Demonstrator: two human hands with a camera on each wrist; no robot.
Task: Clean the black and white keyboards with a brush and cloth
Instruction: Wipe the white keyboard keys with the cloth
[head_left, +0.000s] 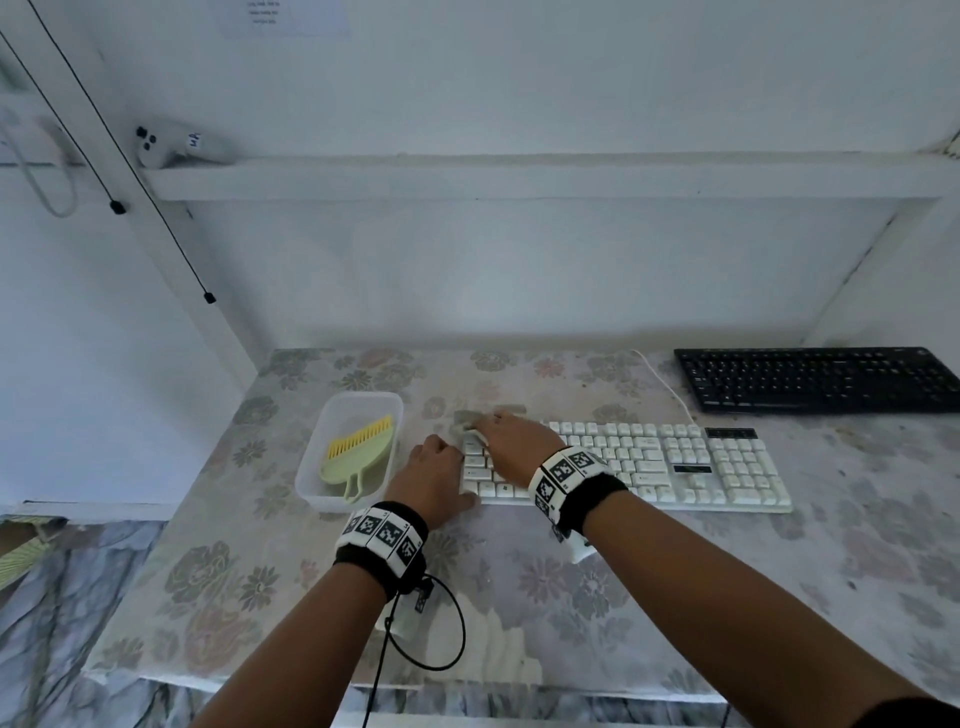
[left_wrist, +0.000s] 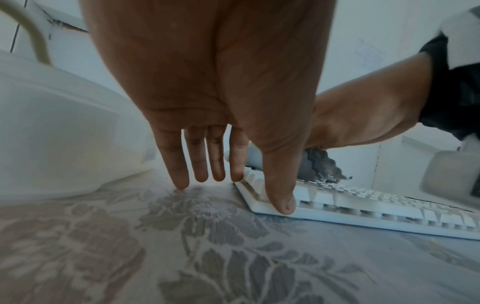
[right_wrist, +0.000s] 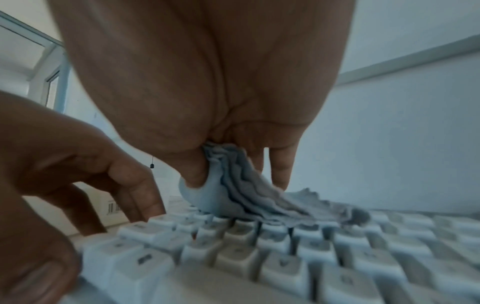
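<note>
right hand (head_left: 511, 439) is on the left end of the white keyboard (head_left: 675, 467), its thumb and fingers (right_wrist: 281, 166) pinching a bunched grey cloth (right_wrist: 249, 197) and pressing it onto the top-left keys. the cloth's loose end trails over the keycaps and pokes past the keyboard's far left corner in the head view (head_left: 467, 420).

left hand (head_left: 436, 478) steadies the keyboard at its left edge: fingers (left_wrist: 197, 156) straight and slightly apart, tips down on the flowered bench (head_left: 519, 587) cover, index finger against the keyboard's side, thumb on its front left corner. it holds nothing.

white keyboard lies flat near the middle of the bench, its cord running toward the back. black keyboard (head_left: 815, 379) sits at the back right, apart from the white one, no hand on it.

yellow-green brush (head_left: 361, 457) lies in a clear plastic tub (head_left: 363, 400) just left of the left hand, handle toward the front.

a white controller (head_left: 176, 148) sits on the shelf (head_left: 519, 182) above.
</note>
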